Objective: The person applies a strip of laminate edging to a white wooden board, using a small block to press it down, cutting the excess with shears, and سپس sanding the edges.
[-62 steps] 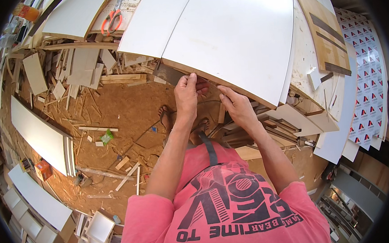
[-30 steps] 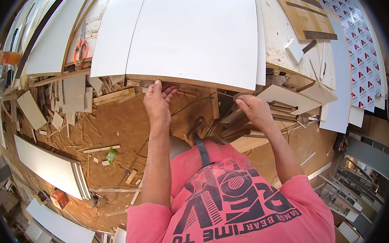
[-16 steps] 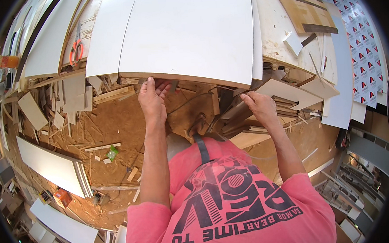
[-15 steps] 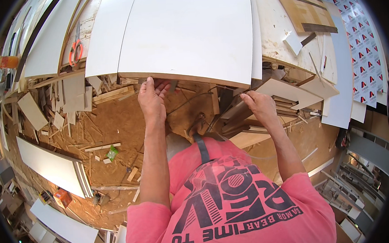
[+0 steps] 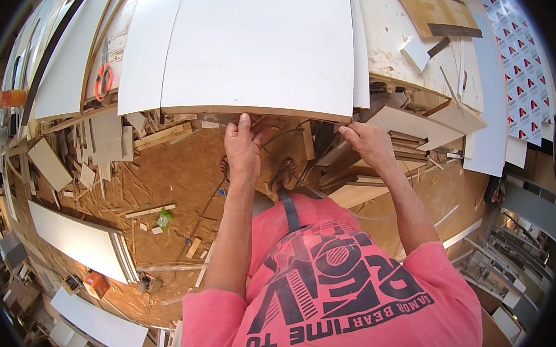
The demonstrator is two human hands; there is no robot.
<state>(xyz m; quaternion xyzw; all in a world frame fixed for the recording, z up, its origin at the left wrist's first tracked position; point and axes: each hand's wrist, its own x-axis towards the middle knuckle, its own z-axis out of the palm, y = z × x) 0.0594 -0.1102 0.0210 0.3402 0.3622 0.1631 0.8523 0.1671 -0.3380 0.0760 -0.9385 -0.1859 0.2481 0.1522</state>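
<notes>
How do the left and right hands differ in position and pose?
Position: the left hand is near the middle of the brown front edge of the white panel; the right hand is by its right corner.
Pose: the left hand's thumb points up at the edge, while the right hand's thumb points left.
Shared: both are bare, with fingers bent. Whether either grips anything is unclear.

a broad white panel lies flat, white face up, its brown edge along the near side.
</notes>
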